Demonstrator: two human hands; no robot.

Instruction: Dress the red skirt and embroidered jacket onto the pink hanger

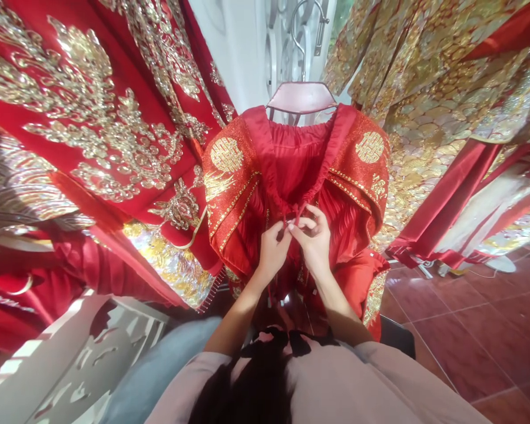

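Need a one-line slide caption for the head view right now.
Both hands, left hand and right hand, pinch the drawstring of a red embroidered garment on a hanger.

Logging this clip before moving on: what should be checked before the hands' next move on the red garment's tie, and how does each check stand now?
1. Both hands on the tie: ok. Left hand and right hand meet at the tie at the front of the garment.
2. Grip on the cord: ok. Fingertips of both hands pinch at it.
3. Knot done or undone: cannot tell, the fingers cover it.
4. Garment hung securely: ok. It hangs on a hanger with the hook up.
5. Neighbouring robes clear of the hands: ok.
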